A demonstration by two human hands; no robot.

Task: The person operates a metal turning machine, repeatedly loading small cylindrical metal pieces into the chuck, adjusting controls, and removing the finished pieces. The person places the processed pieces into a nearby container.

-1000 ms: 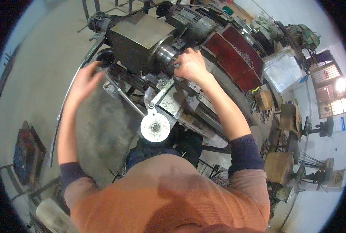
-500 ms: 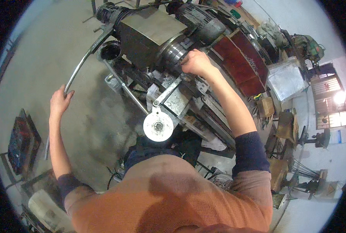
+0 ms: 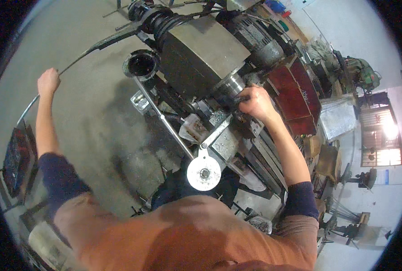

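Observation:
With my arm stretched out at the far left, my left hand [image 3: 48, 82] is closed around a long bent metal lever [image 3: 80, 57] that runs to the back end of the machine. My right hand [image 3: 257, 103] is closed at the front of the lathe-like machine's shiny round spindle nose [image 3: 231, 85]. Whatever its fingers hold there is hidden behind the knuckles. Below this hand, a flat metal link [image 3: 217, 132] joins a pale round disc [image 3: 203, 177] with a dark hub. The boxy, greasy machine housing [image 3: 207, 40] lies between my hands.
A slanting metal rod [image 3: 162, 117] leads from a dark round cup [image 3: 141, 66] toward the disc. To the right are a red-brown tray [image 3: 295, 101] with metal shavings and a clear plastic-wrapped bundle [image 3: 338, 118]. A motor [image 3: 257, 38] sits behind the housing. A dark box [image 3: 16, 158] stands at far left.
My left hand has swung the lever outward, toward the far left. My right hand stays at the spindle nose. The whole view has shifted, with the machine now lower and further right.

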